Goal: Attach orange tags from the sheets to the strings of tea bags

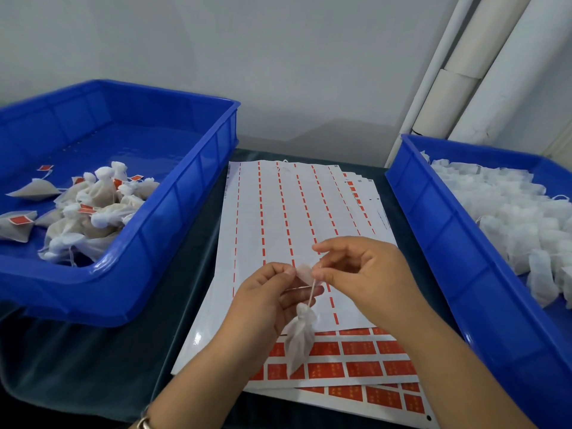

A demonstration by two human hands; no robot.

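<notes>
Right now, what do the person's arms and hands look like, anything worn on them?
Both forearms are bare, with no sleeves in view. The left hand and right hand wear no gloves, and no rings show. On the left wrist sits a metallic band, silver and gold in tone, cut off by the bottom edge, so whether it is a watch or bracelet is unclear.

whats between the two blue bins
In the head view, the tag sheets lie between the left bin and right bin, with both hands holding a tea bag above them.
</notes>
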